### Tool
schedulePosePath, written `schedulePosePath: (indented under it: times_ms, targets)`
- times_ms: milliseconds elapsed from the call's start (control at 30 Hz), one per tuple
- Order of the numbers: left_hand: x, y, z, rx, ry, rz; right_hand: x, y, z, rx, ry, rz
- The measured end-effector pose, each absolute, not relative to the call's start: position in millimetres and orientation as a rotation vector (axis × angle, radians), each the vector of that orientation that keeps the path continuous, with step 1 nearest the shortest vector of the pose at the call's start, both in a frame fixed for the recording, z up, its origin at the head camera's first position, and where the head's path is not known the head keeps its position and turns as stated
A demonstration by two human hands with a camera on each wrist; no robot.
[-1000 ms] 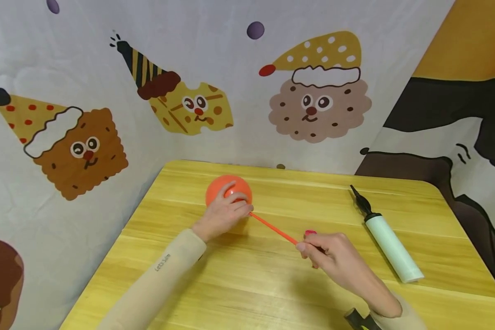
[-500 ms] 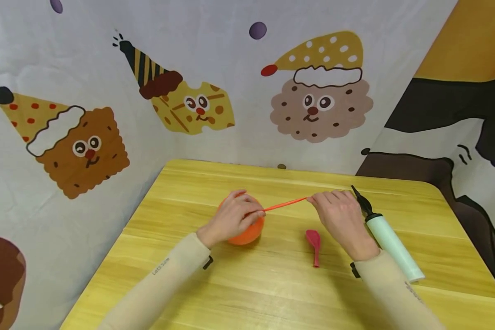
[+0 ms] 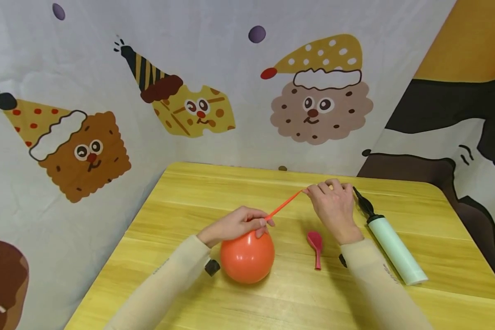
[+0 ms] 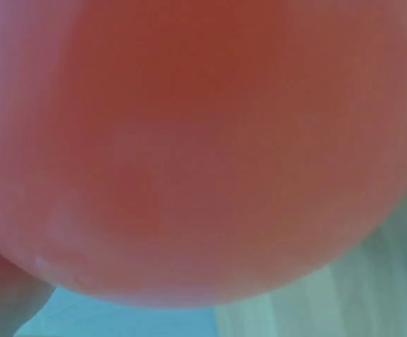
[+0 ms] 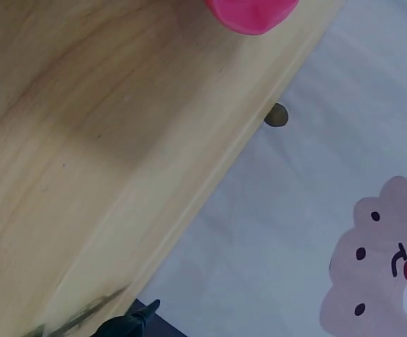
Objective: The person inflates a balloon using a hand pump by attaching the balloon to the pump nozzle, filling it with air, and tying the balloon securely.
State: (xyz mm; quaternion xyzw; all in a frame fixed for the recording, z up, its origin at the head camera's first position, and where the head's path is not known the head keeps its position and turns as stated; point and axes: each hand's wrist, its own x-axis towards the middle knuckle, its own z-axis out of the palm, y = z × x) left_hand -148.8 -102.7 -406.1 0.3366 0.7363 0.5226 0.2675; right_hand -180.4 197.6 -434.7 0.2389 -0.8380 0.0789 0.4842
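Observation:
An inflated orange balloon (image 3: 247, 259) hangs toward the front below my left hand (image 3: 240, 225), which pinches the base of its neck in the head view. From there the long thin neck (image 3: 285, 204) stretches taut up to the right. My right hand (image 3: 333, 208) pinches the far end of that neck, its back turned to the camera. In the left wrist view the balloon (image 4: 210, 154) fills most of the picture, with part of a finger (image 4: 7, 295) at the lower left. The right hand's fingers are out of the right wrist view.
A limp pink balloon (image 3: 315, 243) lies on the wooden table (image 3: 181, 192) between the hands; its rounded end (image 5: 252, 10) shows in the right wrist view. Right of the right hand lies a pale green hand pump (image 3: 396, 250) with a black nozzle. A cartoon-printed cloth (image 3: 247, 151) hangs behind.
The orange balloon has swung from behind the left hand to the front below it. My right hand has gone toward the back, uncovering the pink balloon, and the neck now slants upward.

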Motion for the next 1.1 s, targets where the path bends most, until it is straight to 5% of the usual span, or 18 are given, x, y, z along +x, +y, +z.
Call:
schedulePosePath:
  times_ms: [667,1100]
  targets:
    - [-136,-66,-418,0.261,1.397,2.338,-122,147,-441,0.720,-2.436,0.704]
    - [-138,-76,-418,0.683,2.143,1.748,-120,166,-405,1.105,-2.622,0.347]
